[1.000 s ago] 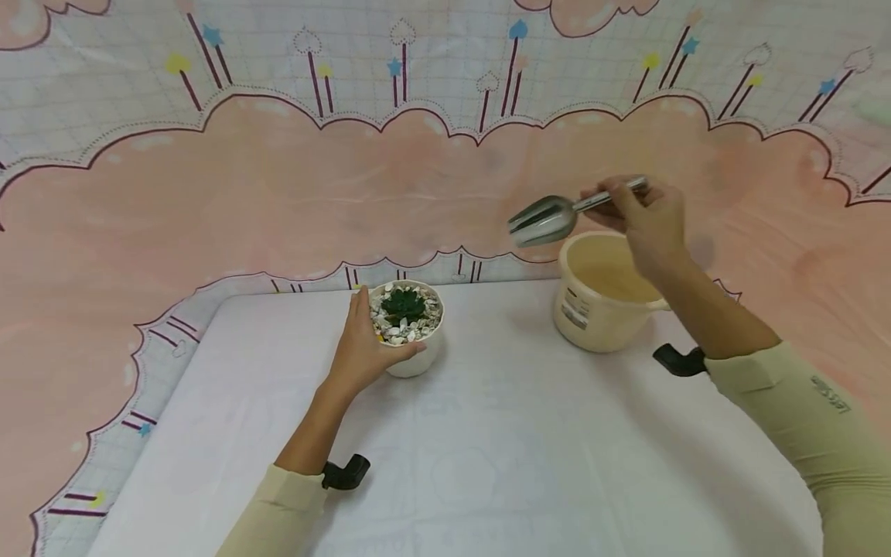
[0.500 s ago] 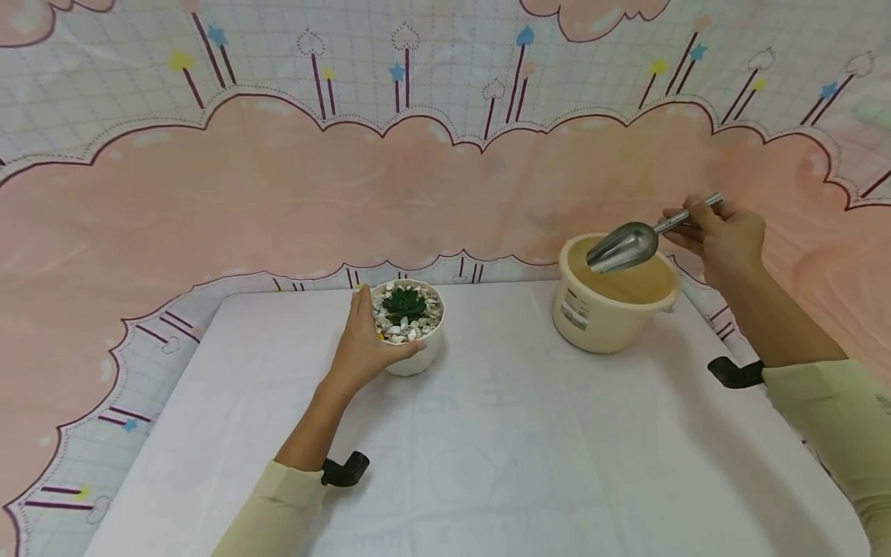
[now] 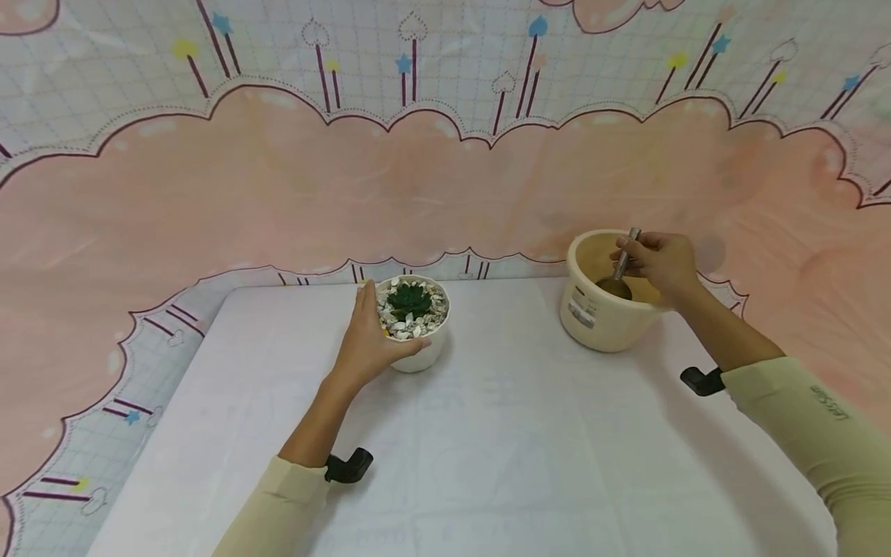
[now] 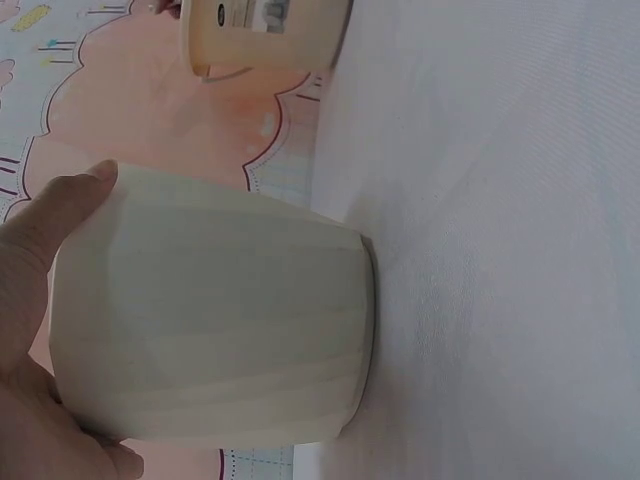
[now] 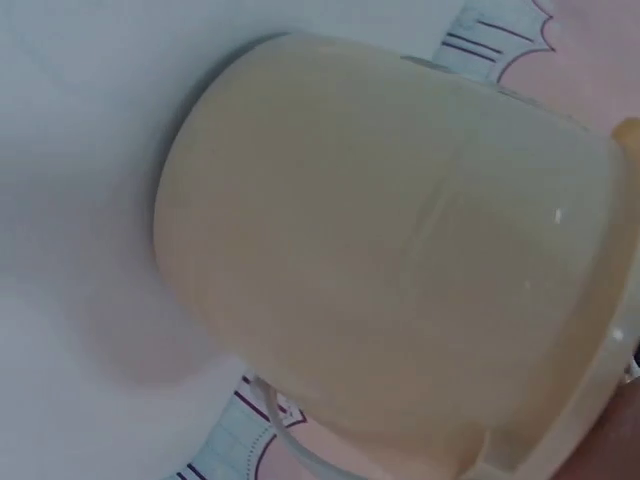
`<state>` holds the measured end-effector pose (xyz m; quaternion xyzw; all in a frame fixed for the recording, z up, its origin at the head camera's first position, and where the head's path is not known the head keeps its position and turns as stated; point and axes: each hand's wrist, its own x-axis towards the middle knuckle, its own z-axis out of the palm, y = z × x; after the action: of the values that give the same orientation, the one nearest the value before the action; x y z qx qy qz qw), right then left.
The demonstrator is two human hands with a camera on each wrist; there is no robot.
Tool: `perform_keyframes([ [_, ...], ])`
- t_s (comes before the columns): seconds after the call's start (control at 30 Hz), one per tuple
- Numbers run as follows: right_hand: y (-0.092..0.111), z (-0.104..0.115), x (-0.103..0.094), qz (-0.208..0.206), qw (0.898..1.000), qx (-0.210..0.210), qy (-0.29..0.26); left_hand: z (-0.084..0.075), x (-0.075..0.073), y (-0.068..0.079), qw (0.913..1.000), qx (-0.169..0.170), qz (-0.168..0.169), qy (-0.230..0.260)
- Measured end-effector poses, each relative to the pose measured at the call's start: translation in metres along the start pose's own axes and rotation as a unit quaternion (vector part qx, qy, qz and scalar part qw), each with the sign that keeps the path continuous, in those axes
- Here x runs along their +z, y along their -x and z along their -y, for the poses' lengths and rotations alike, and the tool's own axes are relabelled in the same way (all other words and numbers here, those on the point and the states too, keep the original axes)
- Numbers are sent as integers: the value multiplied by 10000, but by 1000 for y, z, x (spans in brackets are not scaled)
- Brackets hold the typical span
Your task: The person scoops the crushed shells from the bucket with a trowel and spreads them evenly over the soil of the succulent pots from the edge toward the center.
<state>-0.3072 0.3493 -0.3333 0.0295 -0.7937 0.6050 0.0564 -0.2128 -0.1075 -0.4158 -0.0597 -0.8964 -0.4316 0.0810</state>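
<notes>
A white faceted plant pot (image 3: 426, 354) stands upright on the table, holding a dark green succulent (image 3: 409, 300) ringed with pale pebbles (image 3: 400, 328). My left hand (image 3: 363, 340) grips its rim from the left, thumb on the near side; the left wrist view shows the pot (image 4: 220, 300) between thumb and fingers. To the right is a cream bucket (image 3: 592, 323) with a label. Above its mouth my right hand (image 3: 664, 267) holds a metal scoop (image 3: 625, 263) by the handle, the bowl down inside. The bucket wall (image 5: 380, 220) hides the scoop in the right wrist view.
A white cloth covers the table (image 3: 473, 441). Behind it hangs a pink and white backdrop (image 3: 418, 186) printed with candles. The bucket's thin bail handle (image 5: 300, 450) hangs at its side. Open table surface lies between pot and bucket.
My right hand moved right with the scoop, then back left and down, so the bowl went from beside and above the bucket to inside it. My left hand stays on the pot.
</notes>
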Motion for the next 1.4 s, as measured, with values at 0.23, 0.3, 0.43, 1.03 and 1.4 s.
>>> perform_keyframes([
  [0.23,-2,-7,5,331,9972,532,403,-3,1,4,10000,-58,55,-26],
  [0.3,-4,-6,4,425,9963,617,411,-4,0,6,10000,-76,39,-49],
  [0.43,-9,-8,3,570,9941,864,324,-3,-1,7,10000,-66,10,-51],
  [1.03,-34,-22,5,906,9830,1565,333,4,-2,7,9996,-147,100,-196],
  [1.4,-5,-7,1,446,9589,206,2794,5,-3,1,9936,27,363,-1072],
])
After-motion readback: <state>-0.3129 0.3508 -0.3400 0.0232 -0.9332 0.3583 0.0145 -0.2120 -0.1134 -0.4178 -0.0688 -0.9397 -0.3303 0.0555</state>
